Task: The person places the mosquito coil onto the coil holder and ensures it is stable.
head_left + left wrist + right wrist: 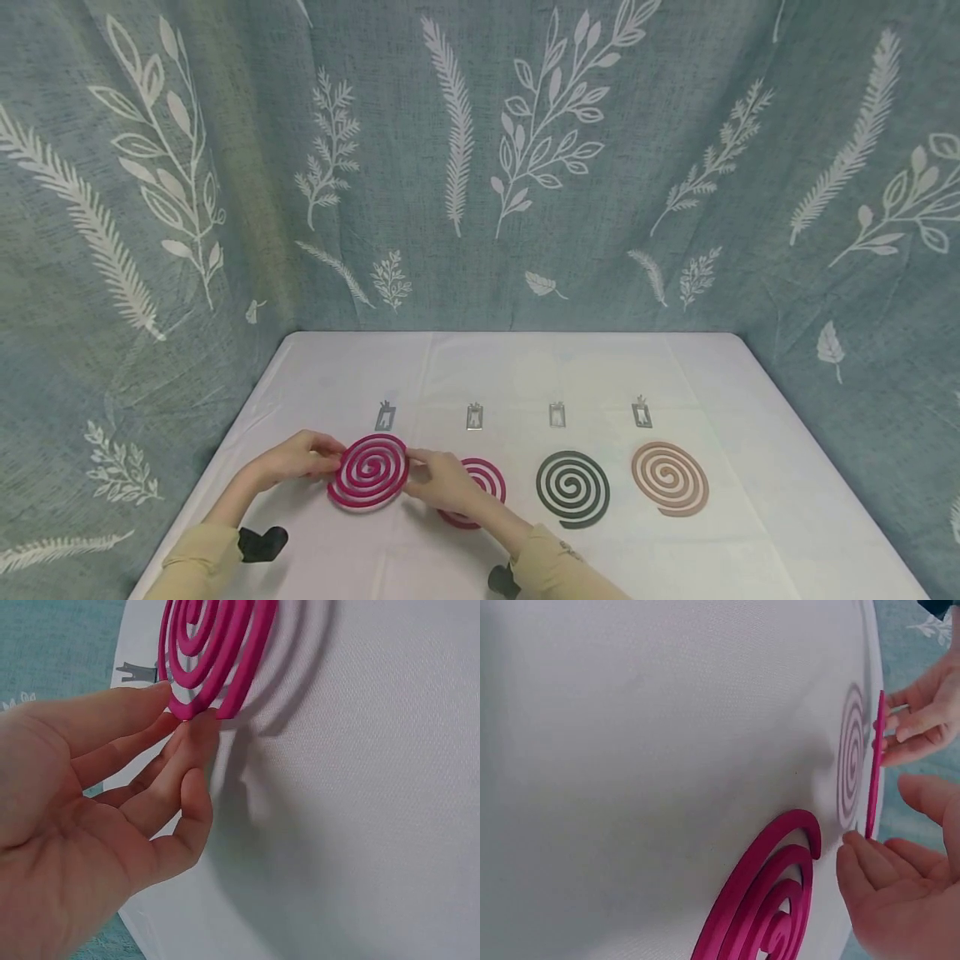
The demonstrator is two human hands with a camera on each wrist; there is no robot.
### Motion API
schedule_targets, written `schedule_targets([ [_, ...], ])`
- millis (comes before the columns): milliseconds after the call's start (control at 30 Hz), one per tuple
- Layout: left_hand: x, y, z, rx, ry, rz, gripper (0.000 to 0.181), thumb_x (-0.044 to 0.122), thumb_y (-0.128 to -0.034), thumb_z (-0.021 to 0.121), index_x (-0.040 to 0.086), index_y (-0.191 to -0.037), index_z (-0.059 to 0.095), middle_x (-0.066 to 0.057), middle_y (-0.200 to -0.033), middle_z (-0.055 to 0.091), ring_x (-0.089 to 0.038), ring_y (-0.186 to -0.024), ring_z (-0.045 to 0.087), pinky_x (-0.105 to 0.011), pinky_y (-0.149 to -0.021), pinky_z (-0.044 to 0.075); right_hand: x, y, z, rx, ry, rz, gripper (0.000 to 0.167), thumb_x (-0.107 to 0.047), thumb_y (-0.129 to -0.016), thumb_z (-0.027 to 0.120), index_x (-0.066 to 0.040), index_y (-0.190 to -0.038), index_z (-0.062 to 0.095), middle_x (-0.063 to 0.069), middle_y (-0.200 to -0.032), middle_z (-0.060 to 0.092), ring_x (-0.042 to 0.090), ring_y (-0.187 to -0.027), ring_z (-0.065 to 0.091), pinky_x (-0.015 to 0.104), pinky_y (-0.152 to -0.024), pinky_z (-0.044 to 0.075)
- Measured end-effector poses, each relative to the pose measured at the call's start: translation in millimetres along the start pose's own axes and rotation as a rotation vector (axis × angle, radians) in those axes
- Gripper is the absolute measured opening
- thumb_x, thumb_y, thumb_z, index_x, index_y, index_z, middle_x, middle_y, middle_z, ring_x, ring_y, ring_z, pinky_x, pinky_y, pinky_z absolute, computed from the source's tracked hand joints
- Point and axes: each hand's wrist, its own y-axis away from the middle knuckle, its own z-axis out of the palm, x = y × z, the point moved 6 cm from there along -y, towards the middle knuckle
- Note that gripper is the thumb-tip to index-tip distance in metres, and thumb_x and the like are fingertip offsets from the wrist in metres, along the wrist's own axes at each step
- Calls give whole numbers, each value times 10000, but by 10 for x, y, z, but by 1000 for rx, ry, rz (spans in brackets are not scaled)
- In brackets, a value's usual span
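A magenta mosquito coil (372, 468) is held up off the white cloth at the left, tilted, its shadow falling below it. My left hand (303, 457) pinches its left rim between thumb and fingers, and the left wrist view shows this grip on the coil's (206, 675) outer ring. On the opposite rim my right hand (442, 482) has its fingertips at the edge, thumb held apart. In the right wrist view the raised coil (875, 765) appears edge-on at the fingertips of the right hand (907, 889). A second magenta coil (491, 479) lies flat, partly hidden under my right forearm.
To the right lie a dark green coil (572, 489) and a tan coil (670, 478). Behind the coils, several small metal coil stands, such as this one (557, 414), form a row on the white tablecloth (570, 367). A patterned blue-green curtain (480, 275) surrounds the table.
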Motion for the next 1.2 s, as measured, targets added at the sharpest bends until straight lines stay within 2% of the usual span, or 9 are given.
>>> schedule_targets([
  [267,10,-5,-24,11,11,57,437,111,-883,624,-175,-1196,517,-194,-1025,643,-172,-906,607,-305,-783,547,13,-17,-52,74,-183,-4,527,-131,-855,685,-4,-1335,509,157,-1298,594,246,-1040,671,238,-809,556],
  [500,7,-27,-29,31,96,103,502,99,-866,664,-190,-1230,476,-252,-1085,638,-164,-935,633,-221,-764,547,48,-32,-94,130,-332,13,528,-57,-855,669,15,-1346,487,185,-1271,605,233,-1015,681,248,-796,560],
  [667,27,-23,-24,37,147,123,557,106,-859,679,-198,-1259,437,-311,-1159,592,-276,-1014,636,-238,-785,555,48,-36,-140,183,-397,7,515,-47,-852,670,17,-1334,501,190,-1273,602,231,-998,687,255,-800,560],
  [933,13,-75,-53,76,205,111,628,169,-846,708,-153,-1305,424,-300,-1222,568,-188,-1037,643,-242,-820,554,53,-60,-219,274,-459,15,499,-20,-843,672,38,-1313,516,199,-1335,551,252,-1013,680,240,-780,562],
  [1067,10,-107,-63,108,217,99,652,187,-845,712,-134,-1327,412,-280,-1230,574,-206,-1054,636,-249,-827,554,72,-80,-241,304,-483,39,473,-24,-840,678,30,-1290,543,211,-1280,589,254,-994,687,250,-770,566],
  [1200,14,-130,-77,141,227,80,665,194,-845,712,-117,-1344,403,-252,-1226,586,-131,-1028,634,-232,-830,549,104,-94,-258,328,-513,77,420,-54,-844,684,7,-1248,586,196,-1195,645,235,-981,693,264,-768,570],
])
